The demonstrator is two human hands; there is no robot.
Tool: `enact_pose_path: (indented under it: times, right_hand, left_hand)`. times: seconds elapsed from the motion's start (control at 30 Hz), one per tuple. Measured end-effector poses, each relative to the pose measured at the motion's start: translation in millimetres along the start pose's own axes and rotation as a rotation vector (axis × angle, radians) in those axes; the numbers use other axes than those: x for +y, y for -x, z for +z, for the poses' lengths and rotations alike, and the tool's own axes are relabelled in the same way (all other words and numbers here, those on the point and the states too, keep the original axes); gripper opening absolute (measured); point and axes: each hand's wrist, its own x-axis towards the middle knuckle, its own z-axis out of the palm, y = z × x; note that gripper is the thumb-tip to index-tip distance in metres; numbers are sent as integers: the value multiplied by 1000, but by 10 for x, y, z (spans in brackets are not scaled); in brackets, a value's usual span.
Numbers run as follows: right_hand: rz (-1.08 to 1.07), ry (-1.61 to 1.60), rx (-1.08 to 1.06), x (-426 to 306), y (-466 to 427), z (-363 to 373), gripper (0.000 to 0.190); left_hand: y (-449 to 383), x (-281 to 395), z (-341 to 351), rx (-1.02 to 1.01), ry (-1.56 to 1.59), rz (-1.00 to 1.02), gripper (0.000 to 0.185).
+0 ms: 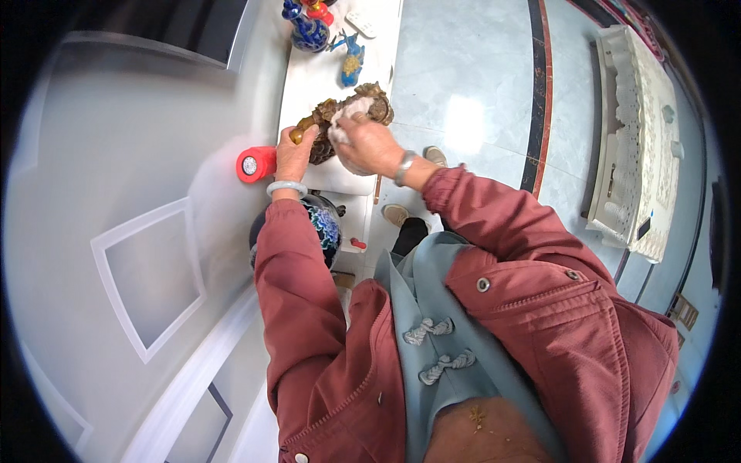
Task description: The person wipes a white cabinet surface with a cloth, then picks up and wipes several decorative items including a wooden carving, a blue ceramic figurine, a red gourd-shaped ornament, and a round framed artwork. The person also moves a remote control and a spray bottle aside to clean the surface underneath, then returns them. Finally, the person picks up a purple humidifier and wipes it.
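A brown and gold carved ornament (379, 104) lies across the far part of a white cabinet top (341, 180). My left hand (295, 153) grips its left end, fingers around a smooth amber-coloured knob. In my right hand (367, 143) is a bunched white cloth (341, 122), pressed on the middle of the ornament. Cloth and fingers hide part of the carving. Just left of my left hand is a red cylindrical object (256, 164) with a speckled round face.
Beyond the ornament stand a blue and yellow figurine (352, 62), a blue vase (310, 33) and a white remote control (360, 24). A large dark floral vase (325, 223) is below my left forearm. A lace-covered cabinet (648, 139) stands across the tiled floor (463, 69).
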Motion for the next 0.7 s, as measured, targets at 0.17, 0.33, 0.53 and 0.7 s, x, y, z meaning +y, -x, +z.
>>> enact_pose_path:
  times: [0.17, 0.33, 0.53, 0.7]
  right_hand:
    - [-139, 499, -26, -249, -85, 368, 24]
    - [-314, 500, -259, -372, -236, 375, 19]
    - [-342, 53, -454, -280, 395, 397, 18]
    - [-74, 109, 127, -232, 120, 99, 33]
  left_hand:
    - [71, 134, -20, 1, -13, -22, 68]
    - [-1, 71, -54, -40, -54, -8, 77]
    - [42, 90, -108, -53, -55, -11, 76]
    - [53, 74, -91, -74, -40, -29, 76]
